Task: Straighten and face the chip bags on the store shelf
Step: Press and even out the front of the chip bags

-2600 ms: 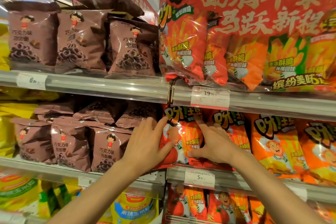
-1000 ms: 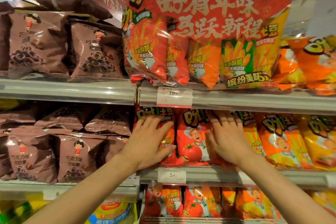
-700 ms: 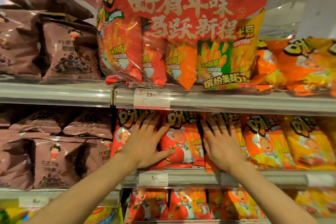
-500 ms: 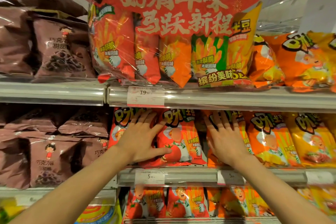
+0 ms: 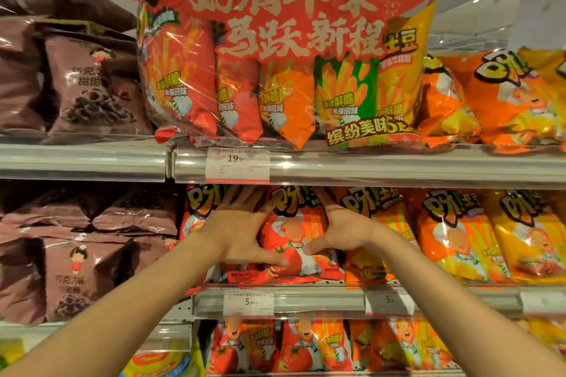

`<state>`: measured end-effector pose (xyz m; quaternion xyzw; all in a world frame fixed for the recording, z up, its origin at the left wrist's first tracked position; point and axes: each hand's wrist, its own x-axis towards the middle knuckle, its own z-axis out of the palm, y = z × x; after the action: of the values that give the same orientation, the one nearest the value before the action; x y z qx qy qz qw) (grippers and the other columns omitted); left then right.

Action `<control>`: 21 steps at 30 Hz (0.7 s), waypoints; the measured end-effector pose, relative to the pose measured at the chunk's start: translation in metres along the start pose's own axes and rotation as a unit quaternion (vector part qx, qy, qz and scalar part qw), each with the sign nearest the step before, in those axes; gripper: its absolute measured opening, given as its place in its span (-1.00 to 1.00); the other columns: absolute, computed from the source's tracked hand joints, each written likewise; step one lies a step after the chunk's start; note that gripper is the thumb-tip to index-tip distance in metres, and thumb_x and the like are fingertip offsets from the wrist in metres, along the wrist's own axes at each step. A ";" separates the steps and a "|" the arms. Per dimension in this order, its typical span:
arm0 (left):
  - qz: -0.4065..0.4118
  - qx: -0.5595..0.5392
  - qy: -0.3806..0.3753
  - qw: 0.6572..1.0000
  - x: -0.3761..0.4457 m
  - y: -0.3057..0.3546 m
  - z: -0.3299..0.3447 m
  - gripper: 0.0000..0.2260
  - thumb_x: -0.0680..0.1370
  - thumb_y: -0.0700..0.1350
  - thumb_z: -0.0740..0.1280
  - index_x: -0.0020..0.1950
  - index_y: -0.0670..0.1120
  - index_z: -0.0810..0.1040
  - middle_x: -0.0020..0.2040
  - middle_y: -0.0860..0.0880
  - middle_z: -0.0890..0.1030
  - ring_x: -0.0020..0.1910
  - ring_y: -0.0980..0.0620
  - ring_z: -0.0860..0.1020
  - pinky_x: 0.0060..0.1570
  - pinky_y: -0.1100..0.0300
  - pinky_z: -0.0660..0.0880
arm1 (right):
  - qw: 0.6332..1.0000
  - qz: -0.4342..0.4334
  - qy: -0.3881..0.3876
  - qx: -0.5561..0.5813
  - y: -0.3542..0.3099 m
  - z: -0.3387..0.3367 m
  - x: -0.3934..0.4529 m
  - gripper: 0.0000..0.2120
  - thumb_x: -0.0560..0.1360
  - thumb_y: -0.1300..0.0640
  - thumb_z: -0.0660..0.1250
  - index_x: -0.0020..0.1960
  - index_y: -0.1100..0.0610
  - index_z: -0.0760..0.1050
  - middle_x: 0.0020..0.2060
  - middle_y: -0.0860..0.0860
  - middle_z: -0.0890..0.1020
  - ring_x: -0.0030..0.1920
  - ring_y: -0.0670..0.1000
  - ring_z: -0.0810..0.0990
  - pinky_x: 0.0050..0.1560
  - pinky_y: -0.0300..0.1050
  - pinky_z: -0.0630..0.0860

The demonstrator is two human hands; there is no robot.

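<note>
The left hand (image 5: 242,232) and the right hand (image 5: 340,231) are closing in on the two sides of a red tomato chip bag (image 5: 294,242), thumbs lying across its lower front and fingers reaching up behind its top edge, so both are gripping it rather than lying flat. The bag is standing at the front of the middle shelf (image 5: 321,300), just above the 5.90 price tag (image 5: 248,302), touching another red bag (image 5: 196,223) on its left and an orange bag (image 5: 379,236) on its right. Squeezing too hard is likely crushing the chips, and tugging it sideways is risking dragging those neighbours askew or tipping it over the shelf lip. It is looking puffy, glossy, upright and facing forward.
</note>
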<state>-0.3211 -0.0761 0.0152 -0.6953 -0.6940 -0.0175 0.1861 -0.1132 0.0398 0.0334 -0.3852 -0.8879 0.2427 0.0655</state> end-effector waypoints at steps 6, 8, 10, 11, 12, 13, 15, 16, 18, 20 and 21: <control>0.004 -0.011 -0.027 1.000 0.005 -0.002 0.004 0.16 0.26 0.67 0.13 0.54 0.14 -0.44 0.60 0.00 -0.35 0.53 0.00 -0.44 0.49 -0.13 -0.42 | 0.996 -0.028 0.075 0.050 0.012 0.012 -0.009 0.14 0.28 -0.05 0.63 0.59 -0.04 -0.08 0.35 0.08 0.37 0.12 0.16 0.61 -0.02 -0.05 0.63; 0.005 -0.013 -0.032 0.999 0.011 -0.004 0.006 0.17 0.23 0.68 0.12 0.54 0.15 -0.44 0.60 -0.01 -0.37 0.54 -0.03 -0.44 0.50 -0.16 -0.40 | 0.995 -0.021 0.092 0.017 0.013 0.015 -0.012 0.16 0.30 -0.10 0.60 0.60 -0.03 -0.13 0.37 0.08 0.31 0.20 0.08 0.49 -0.13 -0.28 0.51; 0.004 -0.009 -0.027 1.000 0.013 -0.006 0.010 0.16 0.24 0.69 0.09 0.56 0.15 -0.42 0.60 -0.03 -0.37 0.55 -0.05 -0.43 0.50 -0.19 -0.36 | 0.995 -0.010 0.097 -0.001 0.013 0.018 -0.012 0.14 0.34 -0.13 0.56 0.60 -0.01 -0.17 0.47 0.13 0.23 0.41 0.10 0.32 0.03 -0.29 0.42; 0.003 -0.006 -0.014 1.000 0.011 -0.005 0.009 0.14 0.25 0.68 0.08 0.57 0.15 -0.40 0.61 -0.04 -0.35 0.56 -0.06 -0.41 0.51 -0.19 -0.33 | 0.995 -0.005 0.096 0.001 0.013 0.019 -0.013 0.12 0.37 -0.14 0.54 0.61 -0.02 -0.19 0.52 0.14 0.15 0.48 0.12 0.24 0.16 -0.24 0.39; -0.002 -0.006 0.003 1.000 0.006 -0.004 0.009 0.10 0.28 0.68 0.05 0.59 0.15 -0.36 0.63 -0.06 -0.29 0.58 -0.08 -0.34 0.53 -0.20 -0.28 | 0.996 -0.001 0.091 -0.001 0.011 0.021 -0.015 0.10 0.39 -0.17 0.51 0.61 -0.02 -0.20 0.56 0.15 0.06 0.53 0.14 0.17 0.29 -0.16 0.36; -0.012 -0.008 0.023 1.000 -0.001 -0.002 0.009 0.05 0.33 0.66 0.01 0.61 0.14 -0.28 0.65 -0.10 -0.13 0.62 -0.11 -0.19 0.54 -0.19 -0.17 | 0.996 0.002 0.089 -0.011 0.009 0.022 -0.018 0.05 0.42 -0.21 0.46 0.61 -0.03 -0.19 0.57 0.16 -0.01 0.55 0.16 0.12 0.39 -0.09 0.29; -0.057 -0.018 0.091 0.994 -0.019 0.002 0.014 -0.14 0.47 0.56 -0.07 0.64 0.09 0.05 0.53 -0.17 0.34 0.55 -0.15 0.23 0.50 -0.16 0.10 | 0.991 -0.010 0.120 -0.054 0.003 0.031 -0.024 -0.10 0.51 -0.32 0.27 0.61 0.02 -0.13 0.58 0.19 -0.07 0.57 0.20 0.07 0.48 0.01 0.18; -0.080 -0.023 0.138 0.987 -0.026 0.003 0.018 -0.24 0.55 0.47 -0.08 0.61 0.05 0.18 0.47 -0.18 0.42 0.50 -0.17 0.31 0.48 -0.17 0.16 | 0.984 -0.024 0.154 -0.083 -0.001 0.039 -0.025 -0.18 0.55 -0.35 0.15 0.61 0.05 -0.07 0.57 0.23 -0.02 0.56 0.22 0.07 0.51 0.05 0.13; -0.122 -0.028 0.205 0.971 -0.038 0.001 0.033 -0.39 0.62 0.30 -0.03 0.55 0.01 0.32 0.52 -0.20 0.34 0.52 -0.21 0.25 0.48 -0.19 0.16 | 0.961 -0.058 0.219 -0.157 -0.011 0.058 -0.022 -0.30 0.61 -0.32 -0.03 0.59 0.07 0.03 0.53 0.26 0.13 0.53 0.24 0.09 0.54 0.16 0.02; -0.162 -0.022 0.218 0.962 -0.045 -0.004 0.045 -0.47 0.64 0.24 0.01 0.52 0.01 0.37 0.52 -0.21 0.33 0.51 -0.23 0.23 0.50 -0.22 0.11 | 0.941 -0.079 0.257 -0.204 -0.022 0.076 -0.010 -0.35 0.62 -0.30 -0.10 0.59 0.03 0.07 0.53 0.22 0.21 0.54 0.23 0.08 0.53 0.28 -0.10; -0.178 -0.019 0.212 0.961 -0.047 -0.006 0.048 -0.47 0.65 0.24 0.00 0.52 0.02 0.36 0.51 -0.21 0.35 0.51 -0.23 0.23 0.50 -0.23 0.09 | 0.936 -0.079 0.270 -0.211 -0.027 0.082 -0.004 -0.34 0.61 -0.31 -0.12 0.60 0.01 0.08 0.54 0.19 0.21 0.56 0.23 0.06 0.51 0.32 -0.13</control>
<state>-0.3396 -0.1073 -0.0416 -0.5443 -0.7507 -0.2103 0.3098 -0.1531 -0.0097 -0.0255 -0.3700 -0.8952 -0.0694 0.2387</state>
